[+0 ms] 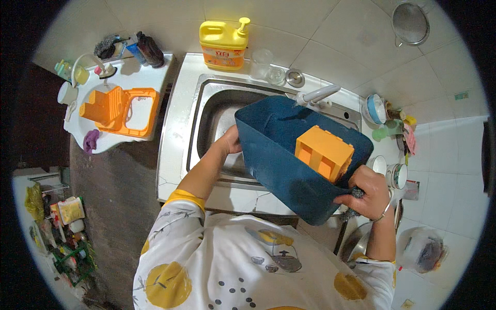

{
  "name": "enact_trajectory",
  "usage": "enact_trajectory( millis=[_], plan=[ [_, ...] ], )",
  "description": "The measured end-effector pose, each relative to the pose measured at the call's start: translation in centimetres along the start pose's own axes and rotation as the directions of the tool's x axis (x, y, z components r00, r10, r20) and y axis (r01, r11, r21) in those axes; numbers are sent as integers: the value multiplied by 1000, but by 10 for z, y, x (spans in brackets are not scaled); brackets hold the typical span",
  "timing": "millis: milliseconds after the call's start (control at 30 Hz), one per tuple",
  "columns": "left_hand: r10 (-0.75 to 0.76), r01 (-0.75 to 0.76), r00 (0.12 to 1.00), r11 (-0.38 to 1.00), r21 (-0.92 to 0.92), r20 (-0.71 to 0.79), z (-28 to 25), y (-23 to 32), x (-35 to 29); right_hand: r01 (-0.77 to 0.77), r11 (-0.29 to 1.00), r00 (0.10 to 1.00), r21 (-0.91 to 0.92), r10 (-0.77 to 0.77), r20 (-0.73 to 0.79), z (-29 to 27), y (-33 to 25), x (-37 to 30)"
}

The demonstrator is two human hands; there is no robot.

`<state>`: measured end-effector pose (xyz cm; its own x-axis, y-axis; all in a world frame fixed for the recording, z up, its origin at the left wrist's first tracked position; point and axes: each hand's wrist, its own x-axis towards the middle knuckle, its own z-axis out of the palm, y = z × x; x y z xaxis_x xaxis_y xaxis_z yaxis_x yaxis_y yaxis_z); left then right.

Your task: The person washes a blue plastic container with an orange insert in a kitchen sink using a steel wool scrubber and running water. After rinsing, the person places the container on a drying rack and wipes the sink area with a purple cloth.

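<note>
Tilted over the steel sink (pixel 213 116) is a dark blue plastic tub (pixel 279 165), held between my two hands. My left hand (pixel 232 140) grips its left side, the fingers partly hidden behind the wall. On the right, my right hand (pixel 371 192) closes round the near right rim and also holds a grey steel wool scrubber (pixel 354 202). An orange plastic box (pixel 330 142) with open compartments lies inside the tub, toward its right end. The tap (pixel 318 95) reaches over the far edge of the tub; whether they touch, I cannot tell.
A yellow detergent jug (pixel 223 46) with a pump stands behind the sink beside glass jars (pixel 261 62). Orange plastic parts (pixel 124 111) lie on the white washbasin (pixel 114 146) at left, near a purple cloth (pixel 91 140). Bowls (pixel 376 109) and cups (pixel 397 175) stand at right.
</note>
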<state>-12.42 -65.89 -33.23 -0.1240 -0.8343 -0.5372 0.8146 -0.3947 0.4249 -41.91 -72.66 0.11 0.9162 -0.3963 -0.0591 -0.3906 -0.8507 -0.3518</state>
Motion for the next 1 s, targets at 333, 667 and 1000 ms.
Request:
enact_trajectory(
  millis=[333, 667, 1000],
  plan=[
    [55, 4, 987, 932, -361, 152, 2, -13, 47, 70, 980, 995, -188, -55, 83, -39, -26, 27],
    [-76, 60, 996, 938, 341, 36, -21, 127, -51, 190, 982, 968, -15, -190, -162, 27, 30, 12],
    [-83, 218, 976, 325, 920, -202, 67, 178, -104, 168, 971, 918, 170, -91, -385, 104, 105, -11]
  ],
)
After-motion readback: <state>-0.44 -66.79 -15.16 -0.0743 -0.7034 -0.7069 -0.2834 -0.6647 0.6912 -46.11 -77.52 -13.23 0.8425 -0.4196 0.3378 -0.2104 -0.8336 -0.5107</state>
